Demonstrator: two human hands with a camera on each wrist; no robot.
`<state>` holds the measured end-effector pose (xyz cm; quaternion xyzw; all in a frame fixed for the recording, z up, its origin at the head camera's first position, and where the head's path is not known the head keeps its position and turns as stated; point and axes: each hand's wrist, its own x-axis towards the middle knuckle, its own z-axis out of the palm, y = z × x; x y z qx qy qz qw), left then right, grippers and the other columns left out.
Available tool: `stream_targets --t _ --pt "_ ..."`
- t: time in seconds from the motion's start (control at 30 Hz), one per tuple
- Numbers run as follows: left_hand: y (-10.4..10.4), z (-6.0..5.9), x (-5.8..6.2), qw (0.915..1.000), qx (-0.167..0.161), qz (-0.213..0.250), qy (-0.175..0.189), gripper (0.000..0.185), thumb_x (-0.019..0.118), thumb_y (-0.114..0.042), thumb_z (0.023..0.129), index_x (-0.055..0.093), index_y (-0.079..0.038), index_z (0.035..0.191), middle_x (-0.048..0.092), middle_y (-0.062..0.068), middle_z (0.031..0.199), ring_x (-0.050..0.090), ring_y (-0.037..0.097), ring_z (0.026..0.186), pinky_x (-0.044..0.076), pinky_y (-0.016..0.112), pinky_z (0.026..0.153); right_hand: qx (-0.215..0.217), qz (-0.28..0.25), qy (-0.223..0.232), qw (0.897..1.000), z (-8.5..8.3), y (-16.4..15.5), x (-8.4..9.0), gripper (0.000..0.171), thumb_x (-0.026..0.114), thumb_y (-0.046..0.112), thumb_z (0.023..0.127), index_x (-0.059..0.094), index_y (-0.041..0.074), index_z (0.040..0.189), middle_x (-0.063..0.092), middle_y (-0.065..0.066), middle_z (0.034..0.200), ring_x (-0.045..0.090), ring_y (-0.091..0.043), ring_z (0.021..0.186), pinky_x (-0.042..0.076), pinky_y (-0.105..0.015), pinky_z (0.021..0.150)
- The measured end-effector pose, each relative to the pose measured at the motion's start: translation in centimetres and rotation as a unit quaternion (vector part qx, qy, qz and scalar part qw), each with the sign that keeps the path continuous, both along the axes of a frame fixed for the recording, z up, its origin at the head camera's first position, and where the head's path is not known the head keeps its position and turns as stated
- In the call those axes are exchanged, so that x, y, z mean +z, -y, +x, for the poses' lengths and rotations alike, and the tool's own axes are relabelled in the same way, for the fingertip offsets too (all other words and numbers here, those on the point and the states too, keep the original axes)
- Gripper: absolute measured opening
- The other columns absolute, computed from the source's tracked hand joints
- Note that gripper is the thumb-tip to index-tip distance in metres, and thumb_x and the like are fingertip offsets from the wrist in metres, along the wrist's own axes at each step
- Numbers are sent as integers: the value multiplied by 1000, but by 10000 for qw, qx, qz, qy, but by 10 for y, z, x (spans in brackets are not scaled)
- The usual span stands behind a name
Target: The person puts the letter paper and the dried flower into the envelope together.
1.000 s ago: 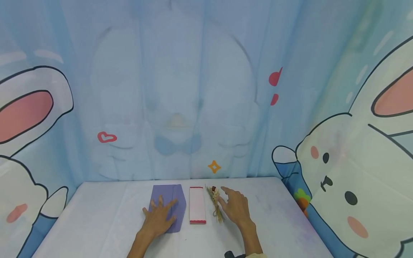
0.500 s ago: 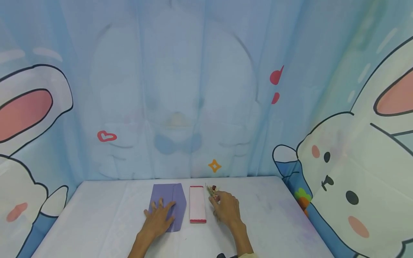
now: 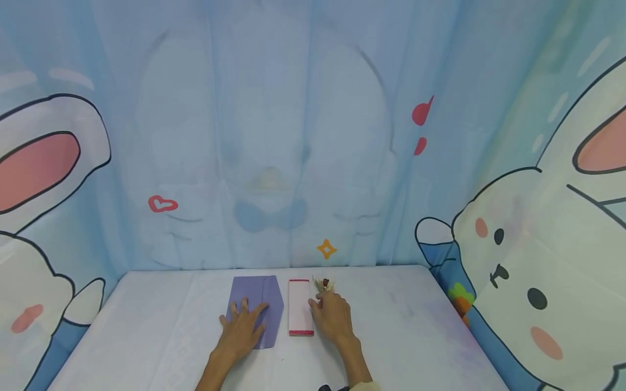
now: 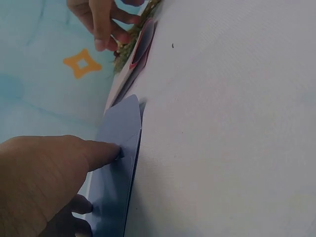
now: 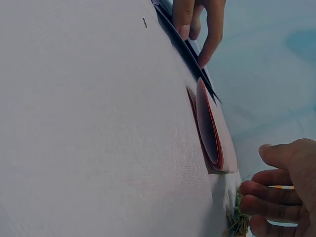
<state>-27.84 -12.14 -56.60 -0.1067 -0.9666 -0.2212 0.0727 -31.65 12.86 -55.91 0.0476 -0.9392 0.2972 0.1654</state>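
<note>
My left hand [image 3: 242, 326] lies flat with spread fingers on a purple envelope [image 3: 271, 296] on the white table; the left wrist view shows a fingertip pressing the envelope [image 4: 116, 163]. Right of it lies a folded white card with a red edge [image 3: 299, 304], whose curled fold shows in the right wrist view [image 5: 210, 128]. My right hand [image 3: 330, 317] sits just right of the card with fingers curled over a small dried flower sprig [image 3: 323, 283]. Most of the sprig is hidden under the hand; its straw tips [image 5: 238, 222] show below the curled fingers [image 5: 269, 192].
The white table [image 3: 415, 336] is boxed in by a blue cartoon-rabbit curtain [image 3: 274, 163] at the back and both sides. A small dark speck [image 4: 172, 46] lies on the cloth near the card.
My right hand has slid left and closed over the dried flower sprig, which lay uncovered a second ago. The left hand has stayed on the envelope.
</note>
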Motion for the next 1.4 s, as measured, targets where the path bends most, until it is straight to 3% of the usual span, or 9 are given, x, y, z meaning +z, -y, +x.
stream_targets --t 0.47,0.7,0.93,1.07,1.17,1.3,1.4 --pt "2 0 1 9999 44 140 -8 50 70 -21 104 61 -10 152 49 39 156 40 69 145 33 95 103 -126 86 207 9997 -4 8 -1 28 82 26 98 82 2 114 68 3 74 53 -11 69 44 -27 66" --pt "3 0 0 9999 79 139 25 50 68 -22 104 60 -12 153 48 39 158 39 69 146 33 94 105 -135 -317 207 9992 -8 12 -3 26 80 21 100 81 -3 112 71 -1 76 56 -11 68 48 -26 64" --pt "3 0 0 9998 50 202 50 49 68 -21 104 61 -13 152 47 39 159 39 69 147 32 95 105 -506 -971 193 9938 -17 21 -5 23 81 10 96 79 -12 105 80 -23 98 75 -29 83 66 -46 76" --pt "3 0 0 9994 51 307 133 50 67 -21 104 60 -13 153 45 40 160 35 72 149 29 96 106 -708 -1087 294 9911 -22 31 -5 20 82 5 92 75 -14 93 76 -23 87 71 -30 76 61 -46 67" --pt "3 0 -2 9991 50 377 201 51 67 -21 104 60 -14 154 43 41 162 32 74 150 27 96 108 -912 -1040 407 9896 -23 38 -4 21 84 3 89 72 -13 94 72 -21 81 66 -28 71 57 -45 63" --pt "4 0 -4 9989 37 428 201 51 67 -21 105 60 -14 154 43 41 163 32 74 151 26 96 108 -1234 -776 418 9884 -23 46 -4 27 85 2 87 72 -14 104 77 -26 93 76 -38 83 63 -54 73" --pt "4 0 -3 9989 29 451 158 50 68 -20 104 60 -13 154 43 41 162 32 74 150 26 96 107 -1398 -631 385 9874 -23 51 -3 22 82 0 87 73 -12 102 78 -27 95 78 -45 88 63 -60 75"
